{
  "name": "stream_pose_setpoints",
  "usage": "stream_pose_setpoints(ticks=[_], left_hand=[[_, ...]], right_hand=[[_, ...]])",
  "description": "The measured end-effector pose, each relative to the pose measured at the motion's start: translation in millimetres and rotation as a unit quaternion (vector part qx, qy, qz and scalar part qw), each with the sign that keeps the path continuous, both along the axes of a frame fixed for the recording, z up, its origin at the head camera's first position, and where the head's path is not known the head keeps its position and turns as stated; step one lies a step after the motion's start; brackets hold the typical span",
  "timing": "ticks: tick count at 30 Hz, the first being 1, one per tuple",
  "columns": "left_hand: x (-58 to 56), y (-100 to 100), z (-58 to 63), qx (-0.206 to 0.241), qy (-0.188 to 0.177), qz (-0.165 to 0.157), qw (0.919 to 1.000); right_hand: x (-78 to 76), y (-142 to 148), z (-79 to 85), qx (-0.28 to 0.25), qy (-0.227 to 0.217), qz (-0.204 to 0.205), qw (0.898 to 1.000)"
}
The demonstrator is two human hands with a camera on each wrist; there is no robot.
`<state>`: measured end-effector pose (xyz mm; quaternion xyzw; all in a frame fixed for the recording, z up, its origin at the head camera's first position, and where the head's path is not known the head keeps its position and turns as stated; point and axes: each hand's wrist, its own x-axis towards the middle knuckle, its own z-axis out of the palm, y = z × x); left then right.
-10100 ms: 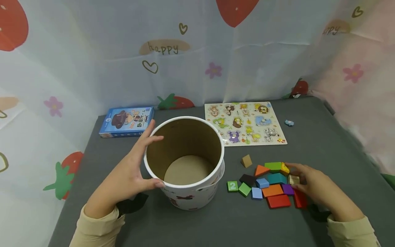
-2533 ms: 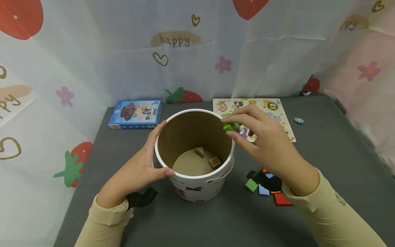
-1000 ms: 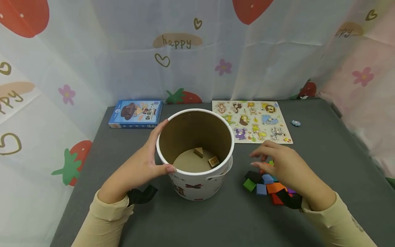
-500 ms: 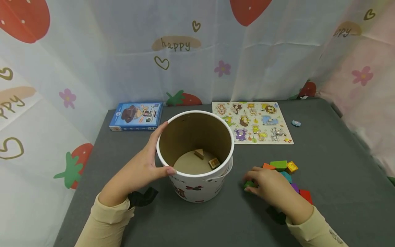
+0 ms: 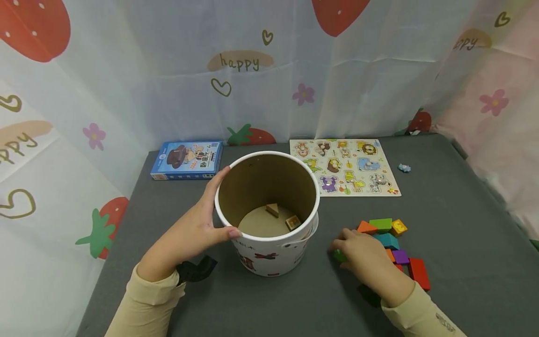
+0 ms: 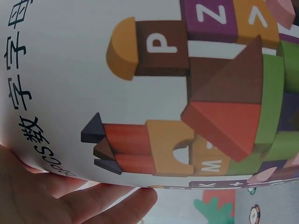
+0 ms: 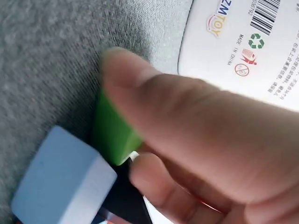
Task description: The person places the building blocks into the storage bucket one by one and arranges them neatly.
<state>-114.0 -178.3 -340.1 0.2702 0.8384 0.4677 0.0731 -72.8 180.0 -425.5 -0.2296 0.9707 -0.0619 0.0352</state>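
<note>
My left hand (image 5: 195,234) holds the side of a white bucket (image 5: 269,257), thumb at its rim. In the left wrist view, its fingers lie along the bucket's printed wall (image 6: 93,93). A wooden triangular block (image 5: 273,210) and a square wooden block (image 5: 292,223) lie inside on the bottom. My right hand (image 5: 368,257) pinches a green block (image 5: 339,256) on the table, right of the bucket. In the right wrist view the thumb covers part of this green block (image 7: 114,133), beside a light blue block (image 7: 60,177). Some blocks are hidden under the right hand.
Right of that hand lie an orange triangle (image 5: 367,227), a long green block (image 5: 381,225), a yellow cube (image 5: 398,227), a teal block (image 5: 386,241), a purple block (image 5: 401,257) and a red block (image 5: 418,274). Behind stand a blue box (image 5: 187,160) and an animal puzzle board (image 5: 345,167).
My right hand, over the bucket's rim with a green block 2.5 s ago, came back to the pile and took another green block. Two wooden blocks entered the bucket after the earliest frame.
</note>
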Motion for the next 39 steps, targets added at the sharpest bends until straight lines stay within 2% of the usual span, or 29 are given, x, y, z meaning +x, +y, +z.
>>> stream_pose_setpoints(ticks=[2,5,9,15,19,22,25,27,30,35,37,39], left_hand=[[0.3,1,-0.4,0.001,-0.001,-0.001,1.0000],[1.0,1,-0.8,0.000,-0.001,-0.003,1.0000],[1.3,1,-0.2,0.003,0.000,-0.002,1.0000],[1.0,0,-0.1,0.004,-0.009,0.001,0.9999],[1.0,0,-0.9,0.004,-0.013,0.004,0.9999],[1.0,1,-0.8,0.002,-0.015,0.008,0.9998],[1.1,2,-0.1,0.000,-0.017,0.012,0.9998],[0.6,2,0.0,-0.001,-0.015,0.010,0.9998],[-0.3,2,0.5,-0.001,-0.012,0.005,0.9999],[-0.6,0,1.5,-0.006,-0.011,0.004,0.9999],[0.1,0,1.9,-0.009,-0.010,0.006,0.9999],[0.9,0,2.0,-0.010,-0.009,0.008,0.9999]], right_hand=[[-0.2,2,0.9,-0.024,-0.010,-0.001,1.000],[-0.7,4,7.5,-0.094,-0.007,0.004,0.996],[-3.7,5,29.3,-0.173,0.047,0.022,0.983],[-9.9,0,79.7,-0.204,0.145,0.006,0.968],[-14.7,-9,110.5,-0.231,0.198,0.010,0.952],[-17.8,-19,127.6,-0.252,0.230,0.042,0.939],[-20.8,-31,139.5,-0.262,0.233,0.092,0.932],[-23.9,-39,144.9,-0.256,0.218,0.125,0.933],[-31.5,-51,149.4,-0.233,0.170,0.160,0.944],[-45.1,-70,155.4,-0.135,0.061,0.175,0.973],[-50.6,-79,157.4,-0.094,0.022,0.178,0.979],[-56.1,-86,157.9,-0.065,-0.007,0.186,0.980]])
